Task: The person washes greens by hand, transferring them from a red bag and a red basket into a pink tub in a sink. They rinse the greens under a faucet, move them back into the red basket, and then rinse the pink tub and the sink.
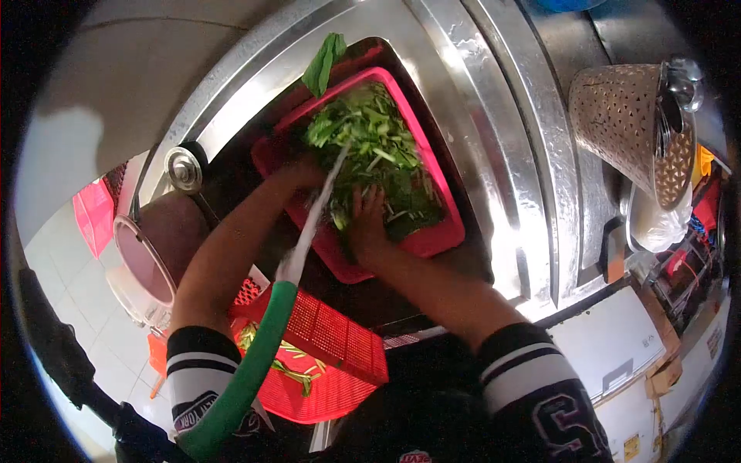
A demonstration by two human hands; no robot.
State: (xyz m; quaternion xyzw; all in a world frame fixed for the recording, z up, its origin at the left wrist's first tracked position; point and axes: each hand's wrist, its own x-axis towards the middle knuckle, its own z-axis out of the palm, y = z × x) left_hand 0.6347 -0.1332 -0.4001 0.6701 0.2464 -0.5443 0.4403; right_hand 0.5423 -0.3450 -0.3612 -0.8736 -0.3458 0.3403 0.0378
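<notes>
Lying dim and half-hidden beside chopped greens [378, 127], the left hand [309, 173].

On your left hand [309, 173], the fingertips are hidden. The top edge cuts off a blue object [570, 4].

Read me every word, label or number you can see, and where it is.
"NEW YORK", "NEW" faint: black-and-white striped fabric left sleeve.
"S", large, outlined: black-and-white striped fabric right sleeve.
"EVIT", first letter unclear: small red-and-white label, bottom edge.
Too small to read: markings on white rectangular cardboard boxes.
</notes>
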